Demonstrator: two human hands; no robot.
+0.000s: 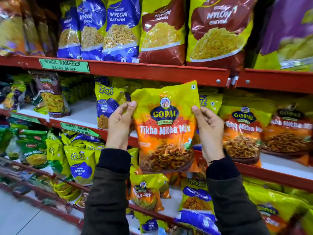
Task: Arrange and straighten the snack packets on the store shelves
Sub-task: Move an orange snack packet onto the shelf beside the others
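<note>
I log the packet (166,128): yellow-green top, orange body, white lettering, dark blue badge. Shelf rail (152,72): red, with a green label (64,65) printed in dark letters. Upper bags: blue and yellow (121,29); maroon and yellow (163,31). Sleeves (110,192): dark olive with black cuffs.

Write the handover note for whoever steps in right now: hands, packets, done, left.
Left hand: shut on the left edge of the yellow-and-orange plastic Gopal Tikha Mitha Mix packet.
Right hand: shut on its right edge. The packet is held upright, label facing out, in front of the middle red metal shelf.
Done: two matching Gopal packets stand on that shelf to the right.
Left: shelve the held packet, probably beside its matches; straighten the slumped yellow-and-blue Gokul packets on the lower shelf to the left.
</note>
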